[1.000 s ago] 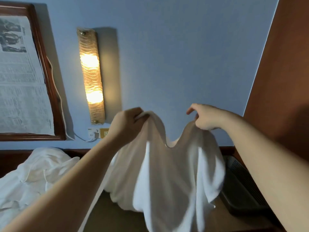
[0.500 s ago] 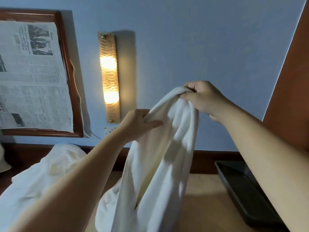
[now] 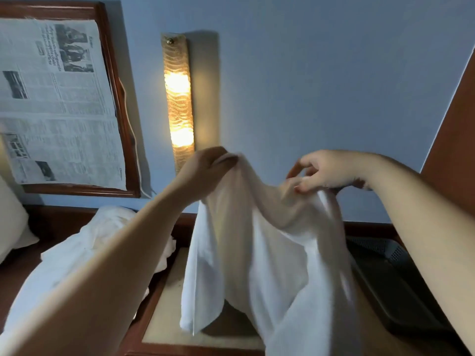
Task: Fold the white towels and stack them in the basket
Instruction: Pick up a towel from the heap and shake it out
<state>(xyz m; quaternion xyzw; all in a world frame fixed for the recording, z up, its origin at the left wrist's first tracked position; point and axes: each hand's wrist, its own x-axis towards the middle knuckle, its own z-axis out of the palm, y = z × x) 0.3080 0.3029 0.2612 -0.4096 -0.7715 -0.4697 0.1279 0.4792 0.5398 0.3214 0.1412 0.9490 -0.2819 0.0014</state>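
Above the table (image 3: 164, 312), the left hand (image 3: 203, 170) grips and the right hand (image 3: 326, 172) pinches the top edge of a white towel (image 3: 262, 253), which hangs limp, creased and sagging between them.

Towel (image 3: 270, 253): plain white, no print, greyer in its folds.
Heap of linen (image 3: 84, 250): white, unpatterned.
Basket (image 3: 395, 283): black, with a fine mesh pattern on its wall.
Tabletop (image 3: 169, 309): pale beige panel inside a reddish-brown wooden border.
Wall (image 3: 321, 86): flat pale blue.
Wall lamp (image 3: 178, 104): amber-gold shade with a rippled wave pattern, glowing yellow-white at two spots.
Frame (image 3: 117, 98): dark red-brown wood.
Newspaper (image 3: 56, 104): grey-white sheet, black print in columns, dark photographs.
Side panel (image 3: 455, 129): reddish-brown.
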